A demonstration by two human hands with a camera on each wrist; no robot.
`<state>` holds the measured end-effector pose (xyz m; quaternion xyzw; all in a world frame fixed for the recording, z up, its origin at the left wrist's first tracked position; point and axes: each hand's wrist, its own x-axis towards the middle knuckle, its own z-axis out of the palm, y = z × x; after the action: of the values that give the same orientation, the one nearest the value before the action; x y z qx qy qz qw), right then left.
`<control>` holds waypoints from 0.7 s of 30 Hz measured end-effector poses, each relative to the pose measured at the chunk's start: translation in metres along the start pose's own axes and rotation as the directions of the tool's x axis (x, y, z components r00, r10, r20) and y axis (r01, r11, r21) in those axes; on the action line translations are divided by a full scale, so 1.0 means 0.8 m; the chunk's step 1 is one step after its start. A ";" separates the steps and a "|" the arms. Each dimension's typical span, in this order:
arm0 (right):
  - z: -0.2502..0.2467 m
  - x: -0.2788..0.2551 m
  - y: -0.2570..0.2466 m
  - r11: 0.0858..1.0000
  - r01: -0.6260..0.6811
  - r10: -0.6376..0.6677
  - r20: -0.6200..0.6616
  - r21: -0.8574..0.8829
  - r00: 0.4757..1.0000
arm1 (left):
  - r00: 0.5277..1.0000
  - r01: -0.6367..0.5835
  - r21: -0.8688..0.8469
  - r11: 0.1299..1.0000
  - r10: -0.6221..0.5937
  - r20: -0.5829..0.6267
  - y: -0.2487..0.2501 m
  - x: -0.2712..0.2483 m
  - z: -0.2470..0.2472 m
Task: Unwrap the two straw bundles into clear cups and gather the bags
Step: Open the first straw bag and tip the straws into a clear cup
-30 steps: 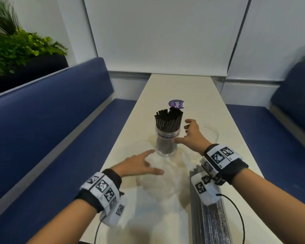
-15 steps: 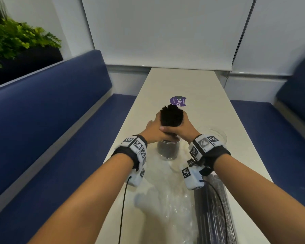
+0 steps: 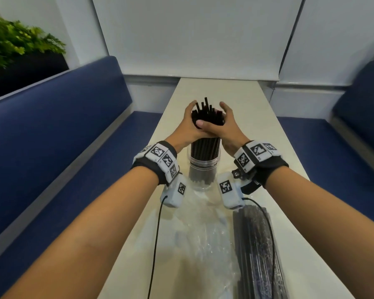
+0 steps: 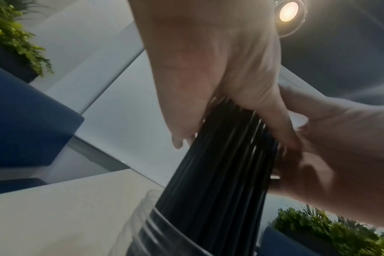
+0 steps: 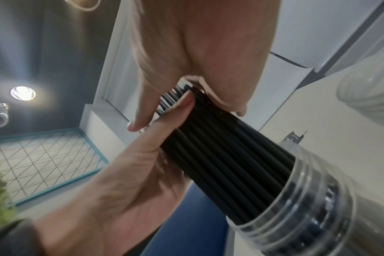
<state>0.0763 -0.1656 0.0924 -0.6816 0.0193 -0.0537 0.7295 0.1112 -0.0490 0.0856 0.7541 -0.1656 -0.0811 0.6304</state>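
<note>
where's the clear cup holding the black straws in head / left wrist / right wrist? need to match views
Head: clear cup at centre, standing on the table just below the clasped hands.
Left wrist: clear cup at the bottom edge, centre-left; only its rim and upper wall show.
Right wrist: clear cup at lower right, tilted in frame, ribbed rim toward the hands.
Shared landmark: the black straws rising from it into both hands.

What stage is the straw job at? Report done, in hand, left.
Done: the first black straws stand in a clear cup; their empty bag lies on the table.
In hand: the left hand and right hand grip those straws together.
Left: the wrapped bundle, the second cup, gathering the bags.
</note>
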 end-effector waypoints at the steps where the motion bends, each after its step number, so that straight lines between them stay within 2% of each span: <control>1: -0.003 -0.002 -0.003 1.000 -0.009 0.009 0.001 -0.003 1.000 | 1.000 0.013 -0.003 1.000 -0.013 0.014 0.000 -0.003 -0.005; 6: -0.024 -0.023 -0.003 0.997 -0.066 0.065 -0.018 -0.045 0.998 | 0.998 0.065 0.198 0.978 -0.064 -0.014 -0.029 -0.021 -0.036; 13: -0.031 -0.035 0.018 0.985 -0.111 0.118 0.051 -0.128 0.992 | 0.986 0.164 0.335 0.928 -0.165 -0.025 -0.071 -0.056 -0.049; 16: -0.028 -0.035 0.020 0.976 -0.069 0.079 0.039 -0.205 0.996 | 0.978 0.205 0.396 0.895 -0.199 -0.056 -0.083 -0.069 -0.049; 18: -0.028 -0.039 0.022 0.950 -0.045 0.039 -0.025 -0.309 0.999 | 0.971 0.233 0.489 0.841 -0.232 -0.063 -0.089 -0.083 -0.044; 20: -0.036 -0.057 0.026 0.897 0.018 -0.067 -0.095 -0.441 0.993 | 0.969 0.222 0.596 0.771 -0.242 -0.049 -0.096 -0.104 -0.032; 21: -0.044 -0.070 0.029 0.844 0.067 -0.131 -0.082 -0.532 0.988 | 0.972 0.201 0.623 0.756 -0.232 -0.032 -0.100 -0.115 -0.025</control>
<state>0.0182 -0.1932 0.0645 -0.8514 0.0402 -0.1234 0.5082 0.0435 0.0135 0.0035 0.9313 -0.1094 -0.1120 0.3289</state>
